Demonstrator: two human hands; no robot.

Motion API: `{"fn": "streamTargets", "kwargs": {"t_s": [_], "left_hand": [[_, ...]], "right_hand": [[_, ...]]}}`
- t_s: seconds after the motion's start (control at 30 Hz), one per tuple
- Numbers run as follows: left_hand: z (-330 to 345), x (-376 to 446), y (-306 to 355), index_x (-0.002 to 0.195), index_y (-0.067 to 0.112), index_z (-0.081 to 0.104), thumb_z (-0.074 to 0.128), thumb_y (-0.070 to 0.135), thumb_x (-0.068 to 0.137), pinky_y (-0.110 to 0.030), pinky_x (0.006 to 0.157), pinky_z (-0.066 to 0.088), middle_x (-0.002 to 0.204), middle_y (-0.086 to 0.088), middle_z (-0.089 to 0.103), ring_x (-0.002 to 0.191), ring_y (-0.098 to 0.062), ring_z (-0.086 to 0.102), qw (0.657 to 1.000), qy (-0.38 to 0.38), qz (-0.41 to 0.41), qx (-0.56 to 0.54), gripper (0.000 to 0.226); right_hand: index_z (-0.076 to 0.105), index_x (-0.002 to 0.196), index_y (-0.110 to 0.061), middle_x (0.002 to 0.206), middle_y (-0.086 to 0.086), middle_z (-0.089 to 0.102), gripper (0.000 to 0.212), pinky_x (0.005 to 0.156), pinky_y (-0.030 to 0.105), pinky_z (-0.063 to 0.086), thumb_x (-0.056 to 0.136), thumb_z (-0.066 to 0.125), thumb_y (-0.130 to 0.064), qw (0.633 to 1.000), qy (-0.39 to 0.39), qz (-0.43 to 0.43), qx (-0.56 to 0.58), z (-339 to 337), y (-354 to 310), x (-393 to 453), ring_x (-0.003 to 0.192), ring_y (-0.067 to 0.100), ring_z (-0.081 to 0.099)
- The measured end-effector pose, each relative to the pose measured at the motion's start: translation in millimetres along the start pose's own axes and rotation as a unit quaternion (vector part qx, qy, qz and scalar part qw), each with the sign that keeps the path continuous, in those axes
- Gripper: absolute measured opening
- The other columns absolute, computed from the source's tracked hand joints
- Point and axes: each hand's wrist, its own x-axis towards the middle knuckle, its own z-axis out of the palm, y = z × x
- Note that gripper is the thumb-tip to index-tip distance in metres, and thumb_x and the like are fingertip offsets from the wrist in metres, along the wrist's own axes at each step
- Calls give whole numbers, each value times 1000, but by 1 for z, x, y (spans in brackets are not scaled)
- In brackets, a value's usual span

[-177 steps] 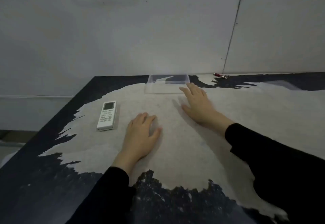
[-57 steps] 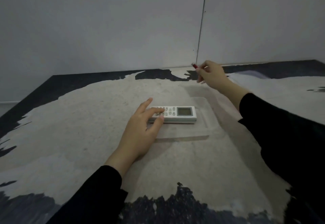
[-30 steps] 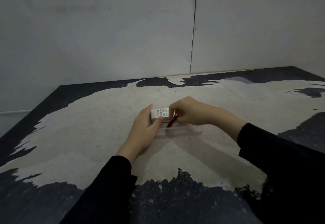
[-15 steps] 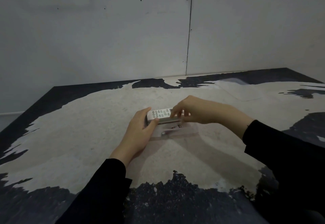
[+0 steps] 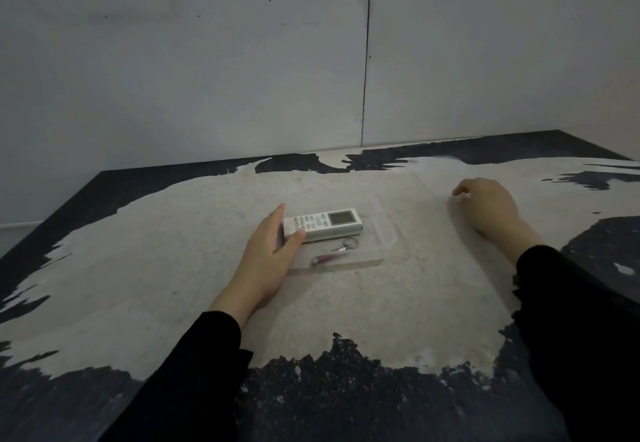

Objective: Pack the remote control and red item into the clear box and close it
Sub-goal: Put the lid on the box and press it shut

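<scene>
The white remote control (image 5: 323, 224) lies across the shallow clear box (image 5: 388, 240) in the middle of the table, screen end to the right. My left hand (image 5: 268, 254) grips the remote's button end, with the thumb on top. The red item (image 5: 327, 258), a slim red piece with a metal keyring, lies inside the box just in front of the remote. My right hand (image 5: 488, 207) is far to the right. Its fingers curl down onto the edge of the faint, flat clear lid (image 5: 434, 181).
The table (image 5: 173, 268) has a pale worn middle with dark patches along its edges. A grey wall stands right behind its far edge. My black sleeves cover the near corners.
My right hand let go of the red item, left the box and moved right to the lid. The red item now lies in the box. My left hand stays on the remote.
</scene>
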Motion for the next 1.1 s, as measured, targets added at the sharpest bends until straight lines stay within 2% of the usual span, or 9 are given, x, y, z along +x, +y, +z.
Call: {"fn": "streamTargets", "kwargs": {"t_s": [0.23,0.4,0.53,0.63,0.73,0.83,0.9,1.03,1.1], "left_hand": [[-2,-2,0,143,18,30,48,36,92,-23,102,28,148,-3,38,125,-6,36,1000,-4,-3,-7,57],[-3,-2,4,142,18,31,48,34,92,-20,100,28,148,-2,39,119,-3,35,1000,-5,-5,-10,56],[-4,-2,4,143,18,30,47,37,92,-22,103,26,150,-2,37,132,-13,36,1000,-6,-17,-5,57],[-5,-1,2,143,18,31,41,41,93,-25,108,25,151,-2,36,136,-15,34,1000,-12,-23,-10,55],[-3,-2,3,142,21,32,34,45,94,-28,111,23,151,-1,33,137,-14,30,1000,-14,-19,-15,54],[-5,-4,7,138,29,37,30,50,92,-29,114,15,154,3,25,141,-9,19,999,18,5,-30,51],[-8,-6,15,134,33,41,33,53,90,-33,116,18,152,9,29,140,-6,22,997,39,27,-62,50],[-9,-13,29,136,32,39,47,43,90,-26,108,28,141,20,38,129,0,34,994,33,57,-84,48],[-9,-12,27,134,30,44,50,34,91,-24,108,28,141,12,43,130,-2,37,994,56,76,-51,43]], "right_hand": [[67,95,-14,101,9,62,18,84,41,42,86,57,-27,994,-13,-79,-71,6,-38,-17,100,34,57],[60,85,-7,89,13,60,9,69,40,43,88,52,-10,980,17,-172,-95,9,-37,-18,87,34,54],[53,92,-3,92,14,58,10,70,39,40,94,45,-9,973,107,-182,90,-7,-51,-22,86,32,52],[50,92,-5,92,9,60,9,64,27,47,97,44,-11,927,155,-159,302,-27,-70,-29,78,24,57],[46,84,-19,96,5,65,16,65,21,58,98,40,-15,806,129,-50,576,-43,-81,-32,86,14,67],[51,88,-11,91,8,65,15,62,26,61,98,40,-11,675,35,78,733,-42,-84,-34,78,14,69],[54,102,0,92,13,64,16,57,25,60,97,41,-7,633,-62,140,759,-30,-88,-38,71,16,71],[49,99,4,91,16,60,16,50,24,59,98,37,-5,620,-172,175,745,-12,-102,-51,65,20,72],[44,105,-3,91,16,58,11,52,25,60,96,39,1,686,-139,150,698,-9,-106,-55,72,25,68]]}}
